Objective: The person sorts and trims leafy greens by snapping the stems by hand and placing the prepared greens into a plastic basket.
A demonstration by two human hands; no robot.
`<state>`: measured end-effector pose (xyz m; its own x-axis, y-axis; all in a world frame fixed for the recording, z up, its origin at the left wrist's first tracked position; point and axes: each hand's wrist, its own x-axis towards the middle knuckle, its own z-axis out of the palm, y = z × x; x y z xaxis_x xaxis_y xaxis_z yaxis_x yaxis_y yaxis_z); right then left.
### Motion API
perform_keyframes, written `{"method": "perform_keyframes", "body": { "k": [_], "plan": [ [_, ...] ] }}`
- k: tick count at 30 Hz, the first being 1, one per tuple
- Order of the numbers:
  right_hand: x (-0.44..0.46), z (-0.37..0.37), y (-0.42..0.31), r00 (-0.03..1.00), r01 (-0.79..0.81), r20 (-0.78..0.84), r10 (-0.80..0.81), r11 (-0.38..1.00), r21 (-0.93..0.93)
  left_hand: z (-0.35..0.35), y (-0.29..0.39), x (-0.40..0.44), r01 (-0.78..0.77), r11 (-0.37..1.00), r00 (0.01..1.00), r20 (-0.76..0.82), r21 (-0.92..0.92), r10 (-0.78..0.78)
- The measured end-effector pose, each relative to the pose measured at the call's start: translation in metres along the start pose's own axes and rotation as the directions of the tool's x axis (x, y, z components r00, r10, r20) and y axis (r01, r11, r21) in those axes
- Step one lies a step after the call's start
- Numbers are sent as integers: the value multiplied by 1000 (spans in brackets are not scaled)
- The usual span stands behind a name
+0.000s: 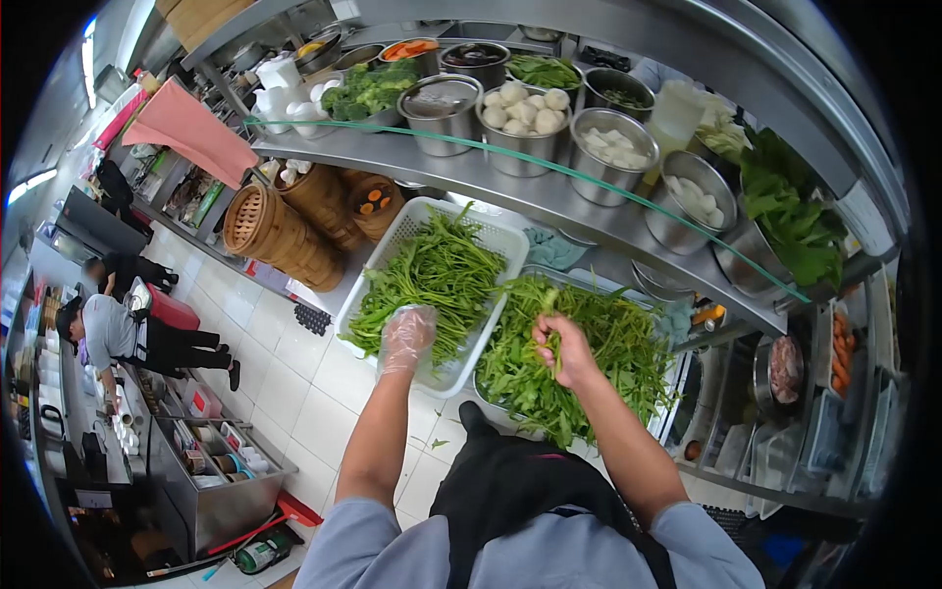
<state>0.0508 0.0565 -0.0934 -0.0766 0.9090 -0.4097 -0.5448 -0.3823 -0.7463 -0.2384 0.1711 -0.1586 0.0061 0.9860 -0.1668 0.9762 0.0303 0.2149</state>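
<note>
My right hand [564, 351] grips green stems [549, 365] above the leafy heap [618, 363], probably to hold them bunched; my gloved left hand [407, 336], finger closure unclear, lies over greens [446, 260] in the white basket [448, 383] beneath, likely set for easy reach.

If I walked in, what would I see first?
Probably the two bright heaps of greens in the middle, one in a white basket, the other just right of it. A gloved left hand is at the basket's near side; a bare right hand holds some over the other heap. Tall bamboo steamers stand left of the basket.
</note>
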Motion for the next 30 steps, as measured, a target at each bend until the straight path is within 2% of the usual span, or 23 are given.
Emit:
{"method": "perform_keyframes", "body": {
  "k": [1, 2, 4, 5, 6, 8, 10, 12, 14, 16, 17, 19, 20, 22, 24, 26, 27, 28, 30],
  "plan": [
    [12, 11, 4, 1000, -8, 21, 8, 999, 39, -6, 1, -3, -106, 994, 993, -53, 19, 107],
    [23, 21, 8, 999, -22, 42, 18, 997, 75, -5, 0, 0, -98, 995, 994, -55, 13, 99],
    [45, 42, 14, 999, -36, 18, 35, 999, 38, 3, -9, 9, -324, 939, 931, -137, 115, 338],
    [55, 50, 18, 1000, -21, -7, 21, 1000, -1, 17, -19, 15, -527, 839, 754, -384, 131, 533],
    [64, 56, 22, 999, -7, -33, 6, 999, -41, 19, -19, 19, -525, 843, 759, -384, 118, 526],
    [79, 66, 26, 999, -13, -49, 12, 999, -35, 18, -11, 32, -648, 734, 667, -313, 205, 676],
    [94, 74, 31, 992, -25, -128, 24, 1000, -12, 20, -8, 39, -645, 738, 678, -297, 198, 672],
    [103, 78, 37, 988, -29, -151, 22, 998, -46, 21, -10, 44, -674, 701, 683, -165, 233, 711],
    [108, 80, 41, 984, -26, -180, 12, 997, -75, 18, -14, 51, -707, 675, 650, -182, 212, 738],
    [110, 81, 43, 975, -67, -219, 45, 993, -95, 3, -14, 56, -687, 727, 720, -132, 9, 682],
    [110, 80, 45, 973, -58, -230, 36, 994, -87, -5, -14, 56, -701, 713, 708, -121, 3, 696],
    [114, 76, 50, 962, -82, -268, 56, 993, -85, -28, -15, 56, -685, 667, 720, -131, -291, 682],
    [118, 75, 52, 955, -108, -287, 78, 990, -90, -35, -15, 61, -692, 659, 712, -127, -293, 691],
    [128, 72, 60, 949, -153, -290, 121, 984, -89, -45, -17, 70, -540, 624, 740, 33, -565, 671],
    [136, 72, 66, 943, -203, -288, 169, 975, -91, -48, -20, 72, -491, 597, 747, 46, -635, 663],
    [144, 77, 70, 904, -399, -173, 391, 917, -9, -54, -21, 68, -426, 561, 774, 35, -709, 632],
    [149, 80, 76, 883, -455, -132, 450, 891, -6, -55, -22, 66, -428, 560, 773, 34, -710, 633],
    [151, 82, 81, 884, -453, -133, 448, 892, -5, -55, -23, 62, -453, 529, 744, 23, -717, 668],
    [153, 84, 91, 877, -479, 76, 474, 875, 69, -56, -24, 54, -476, 496, 711, 15, -726, 703]
  ]
}}
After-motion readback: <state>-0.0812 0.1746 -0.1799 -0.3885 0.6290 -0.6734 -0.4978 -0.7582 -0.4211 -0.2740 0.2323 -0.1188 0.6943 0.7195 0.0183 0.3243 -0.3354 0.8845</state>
